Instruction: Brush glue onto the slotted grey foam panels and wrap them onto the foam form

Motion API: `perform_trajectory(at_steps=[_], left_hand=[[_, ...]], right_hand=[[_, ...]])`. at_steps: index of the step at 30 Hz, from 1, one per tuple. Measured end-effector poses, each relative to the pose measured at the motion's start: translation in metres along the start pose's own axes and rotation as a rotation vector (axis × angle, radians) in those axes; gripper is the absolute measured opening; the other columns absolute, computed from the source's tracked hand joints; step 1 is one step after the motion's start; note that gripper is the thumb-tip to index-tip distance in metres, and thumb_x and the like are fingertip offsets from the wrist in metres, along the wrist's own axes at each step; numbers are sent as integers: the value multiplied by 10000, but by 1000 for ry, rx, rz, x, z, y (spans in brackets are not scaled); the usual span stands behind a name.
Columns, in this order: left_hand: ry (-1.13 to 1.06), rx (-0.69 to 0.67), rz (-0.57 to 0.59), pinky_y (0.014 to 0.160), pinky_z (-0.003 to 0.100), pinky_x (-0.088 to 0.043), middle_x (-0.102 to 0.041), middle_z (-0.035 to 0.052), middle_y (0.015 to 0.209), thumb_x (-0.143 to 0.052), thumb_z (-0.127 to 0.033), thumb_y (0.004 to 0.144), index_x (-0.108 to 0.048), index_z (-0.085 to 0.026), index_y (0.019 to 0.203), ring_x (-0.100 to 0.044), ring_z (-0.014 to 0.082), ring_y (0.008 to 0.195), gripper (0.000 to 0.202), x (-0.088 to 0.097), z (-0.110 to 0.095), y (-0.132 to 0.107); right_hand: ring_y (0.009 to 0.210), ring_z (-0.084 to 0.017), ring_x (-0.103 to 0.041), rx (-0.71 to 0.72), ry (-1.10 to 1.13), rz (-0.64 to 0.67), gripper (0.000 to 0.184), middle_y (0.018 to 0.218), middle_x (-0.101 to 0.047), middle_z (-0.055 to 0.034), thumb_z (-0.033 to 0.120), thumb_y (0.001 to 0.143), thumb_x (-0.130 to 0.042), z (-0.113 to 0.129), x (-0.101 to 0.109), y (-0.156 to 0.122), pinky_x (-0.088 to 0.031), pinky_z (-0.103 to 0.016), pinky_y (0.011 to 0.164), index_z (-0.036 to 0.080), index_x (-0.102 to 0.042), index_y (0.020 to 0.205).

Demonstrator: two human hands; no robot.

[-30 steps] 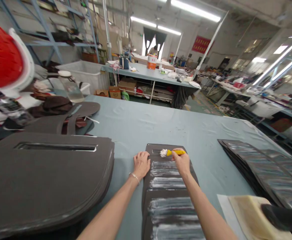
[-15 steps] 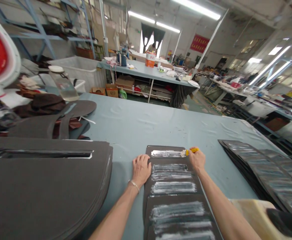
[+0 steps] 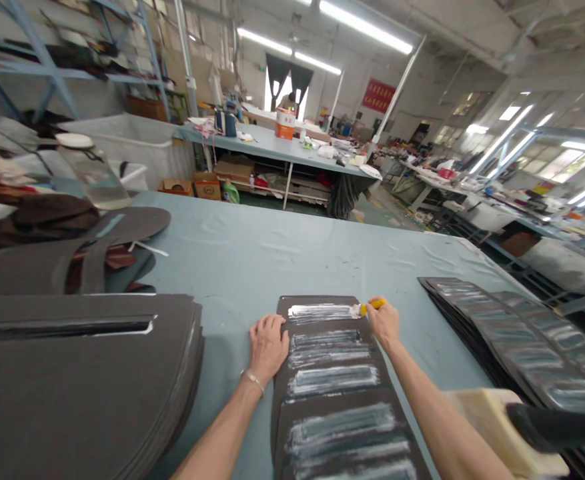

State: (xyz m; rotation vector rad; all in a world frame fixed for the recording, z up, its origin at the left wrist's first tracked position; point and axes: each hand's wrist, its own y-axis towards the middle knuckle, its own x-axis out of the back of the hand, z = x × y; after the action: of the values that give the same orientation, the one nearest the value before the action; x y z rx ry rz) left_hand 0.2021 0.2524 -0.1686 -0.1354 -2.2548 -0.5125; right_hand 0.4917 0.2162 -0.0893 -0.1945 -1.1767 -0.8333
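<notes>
My right hand (image 3: 384,323) grips a small brush (image 3: 372,306) by its yellow handle. Its whitened bristles touch the right end of a wet white stripe (image 3: 319,313) on the farthest dark grey panel. My left hand (image 3: 268,347) lies with fingers stretched out at the left edge of the same panel, partly on the table beside it. Toward me, several overlapping dark panels (image 3: 335,398) carry more streaky white bands, some thinner and duller than the top one. The brush's lower handle is hidden inside my right fist.
Left stands a stack of large rounded dark pieces (image 3: 87,393). Streaked panels (image 3: 502,327) are piled at right. A cream block-shaped container with a black handle (image 3: 492,427) sits near my right forearm. A jar (image 3: 95,175) stands at the far left of the blue table (image 3: 252,247).
The whole view has shifted, so the table and panels appear farther left. Both hands keep nearly the same places on the panel, with the brush still at the stripe's right end.
</notes>
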Motion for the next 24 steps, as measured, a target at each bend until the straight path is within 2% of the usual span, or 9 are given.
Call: perform_trajectory(at_steps=[2, 4, 8, 12, 14, 17, 18, 21, 24], left_hand=[[-10, 51, -15, 936, 417, -323, -616, 53, 1039, -448, -225, 845, -571, -253, 979, -493, 234, 1057, 184, -2, 0, 6], [-22, 71, -35, 927, 412, -327, -615, 52, 1047, -417, -225, 865, -563, -258, 1022, -499, 225, 1041, 217, -3, 0, 13], [-8, -12, -12, 953, 414, -306, -597, 42, 1131, -414, -225, 879, -555, -278, 1082, -475, 216, 1093, 253, -5, 1, 23], [32, -58, 14, 954, 420, -297, -595, 28, 1143, -380, -186, 891, -570, -280, 1052, -472, 210, 1097, 266, -4, 3, 22], [43, -64, 8, 954, 419, -297, -593, 25, 1149, -364, -181, 897, -564, -288, 1068, -473, 206, 1097, 284, -3, 4, 21], [58, -62, 2, 956, 419, -296, -591, 33, 1154, -355, -195, 905, -569, -288, 1072, -473, 211, 1099, 286, -3, 4, 21], [62, -61, 2, 957, 420, -296, -592, 37, 1154, -352, -199, 907, -572, -286, 1071, -473, 213, 1101, 287, -3, 3, 21], [72, -74, 3, 954, 420, -297, -594, 38, 1160, -350, -209, 911, -573, -285, 1077, -471, 218, 1108, 288, -4, 3, 21], [88, -91, 1, 950, 417, -303, -597, 30, 1159, -350, -218, 916, -571, -286, 1086, -474, 216, 1103, 287, -4, 3, 21]], right_hand=[[621, -165, -546, 56, 40, 15, 267, 639, -624, -24, 346, 723, -467, 13, -3, 4, -356, -247, 594, 206, -669, 827], [599, -163, -554, 88, 151, 47, 274, 609, -620, -13, 358, 716, -465, 41, -12, -1, -371, -247, 597, 203, -664, 823], [507, -147, -569, 54, 461, 220, 255, 529, -589, 27, 355, 690, -493, 106, -37, -20, -405, -236, 571, 196, -641, 824], [496, -149, -576, 70, 592, 385, 233, 514, -578, 39, 329, 673, -514, 138, -60, -26, -409, -229, 540, 200, -630, 829], [519, -153, -566, 52, 477, 320, 201, 515, -574, 28, 296, 666, -505, 142, -66, -23, -394, -233, 543, 207, -632, 795], [586, -158, -552, 82, 289, 114, 196, 579, -597, 1, 282, 689, -476, 143, -71, -20, -372, -240, 576, 218, -637, 780], [592, -156, -546, 122, 283, 108, 204, 593, -601, 0, 289, 700, -469, 143, -72, -21, -367, -238, 580, 220, -640, 787], [572, -144, -532, 189, 333, 233, 220, 581, -595, 13, 305, 703, -472, 129, -72, -16, -356, -223, 563, 219, -652, 794], [598, -145, -541, 101, 242, 206, 244, 612, -611, 1, 291, 687, -472, 87, -61, 5, -352, -218, 567, 203, -670, 798]])
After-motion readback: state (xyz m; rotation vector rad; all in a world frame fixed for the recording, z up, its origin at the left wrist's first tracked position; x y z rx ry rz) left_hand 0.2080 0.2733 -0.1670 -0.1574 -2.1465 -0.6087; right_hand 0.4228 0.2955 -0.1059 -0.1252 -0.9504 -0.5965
